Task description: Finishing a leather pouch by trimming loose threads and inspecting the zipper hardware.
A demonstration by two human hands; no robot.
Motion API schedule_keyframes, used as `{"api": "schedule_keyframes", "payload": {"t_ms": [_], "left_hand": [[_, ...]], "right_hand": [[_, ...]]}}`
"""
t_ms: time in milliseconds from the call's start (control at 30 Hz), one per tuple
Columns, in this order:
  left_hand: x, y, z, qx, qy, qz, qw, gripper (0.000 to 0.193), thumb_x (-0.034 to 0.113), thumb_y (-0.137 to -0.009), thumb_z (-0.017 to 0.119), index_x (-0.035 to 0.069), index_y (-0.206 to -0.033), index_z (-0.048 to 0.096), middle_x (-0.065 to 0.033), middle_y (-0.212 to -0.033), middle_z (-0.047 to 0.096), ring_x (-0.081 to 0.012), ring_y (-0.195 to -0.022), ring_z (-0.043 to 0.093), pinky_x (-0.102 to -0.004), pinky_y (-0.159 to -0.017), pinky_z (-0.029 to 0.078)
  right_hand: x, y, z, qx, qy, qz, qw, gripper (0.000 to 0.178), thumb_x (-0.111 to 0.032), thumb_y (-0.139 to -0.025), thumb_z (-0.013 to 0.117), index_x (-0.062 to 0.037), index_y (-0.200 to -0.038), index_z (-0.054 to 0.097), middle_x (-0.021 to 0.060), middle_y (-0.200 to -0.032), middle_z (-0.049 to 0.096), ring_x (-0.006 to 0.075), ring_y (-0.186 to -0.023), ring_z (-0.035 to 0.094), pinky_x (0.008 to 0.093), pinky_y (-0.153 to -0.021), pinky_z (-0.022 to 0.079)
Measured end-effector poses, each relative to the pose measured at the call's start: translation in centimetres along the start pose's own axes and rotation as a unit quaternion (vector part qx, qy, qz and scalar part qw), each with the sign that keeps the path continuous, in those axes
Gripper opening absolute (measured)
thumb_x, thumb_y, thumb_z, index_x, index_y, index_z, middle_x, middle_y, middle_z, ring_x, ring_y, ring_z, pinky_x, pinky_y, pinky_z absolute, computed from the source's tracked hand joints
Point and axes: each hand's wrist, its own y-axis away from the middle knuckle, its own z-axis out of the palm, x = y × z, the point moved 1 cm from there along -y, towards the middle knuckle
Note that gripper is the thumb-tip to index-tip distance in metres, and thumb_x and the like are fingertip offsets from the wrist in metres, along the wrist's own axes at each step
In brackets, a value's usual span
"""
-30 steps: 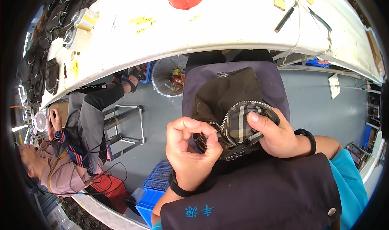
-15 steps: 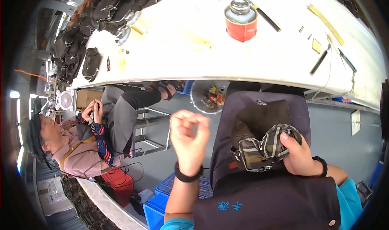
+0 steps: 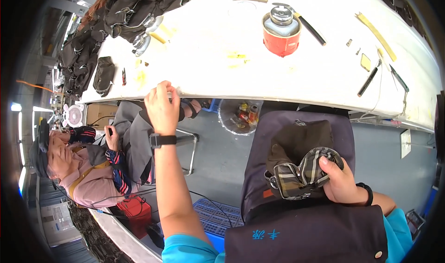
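A dark brown fabric pouch (image 3: 301, 140) lies on my lap, its zipped mouth spread toward me so that the striped plaid lining (image 3: 289, 172) shows. My right hand (image 3: 344, 182) grips the right side of that mouth, thumb pressed on the lining and fingers partly hidden by the cloth. Away to the left, my left hand (image 3: 162, 108) is stretched out at the table's front edge. Its thumb and fingertips come together in a pinch; whatever they hold, if anything, is too small to make out.
On the white table (image 3: 208, 73) stand a red pot (image 3: 281, 43) with a metal-topped container in it, hand tools (image 3: 369, 80), and a heap of black bags (image 3: 130, 13). A waste bin (image 3: 240, 117) sits below the edge. A seated co-worker (image 3: 88, 170) is at left, near blue crates (image 3: 215, 212).
My left hand has reached left and forward from beside the pouch to the table edge. My right hand keeps its hold on the pouch. The co-worker's hands have moved apart.
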Motion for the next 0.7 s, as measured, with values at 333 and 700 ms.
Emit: {"api": "schedule_keyframes", "payload": {"t_ms": [333,700], "left_hand": [[5.5,8.7,-3.3,0.007,0.410,-0.298,0.862,0.021,0.005,-0.088,0.067,0.003,-0.107,0.059,0.0033,-0.082,0.056,-0.0028,-0.074,0.050,-0.0182,-0.068,0.041],[21.4,6.5,-8.6,-0.298,0.526,0.079,0.793,0.055,0.027,-0.060,0.088,0.005,-0.104,0.065,-0.0111,-0.104,0.065,-0.0304,-0.100,0.060,-0.0376,-0.093,0.044]], "right_hand": [[-0.5,-0.9,-0.4,-0.043,-0.044,0.008,0.998,0.027,-0.016,-0.099,0.049,0.0033,-0.114,0.060,0.0068,-0.104,0.067,0.0130,-0.095,0.062,0.0280,-0.086,0.047],[-0.7,0.9,-1.1,-0.035,-0.032,0.013,0.999,0.030,-0.020,-0.100,0.051,0.0019,-0.119,0.058,0.0064,-0.109,0.066,0.0116,-0.100,0.059,0.0277,-0.090,0.045]]}}
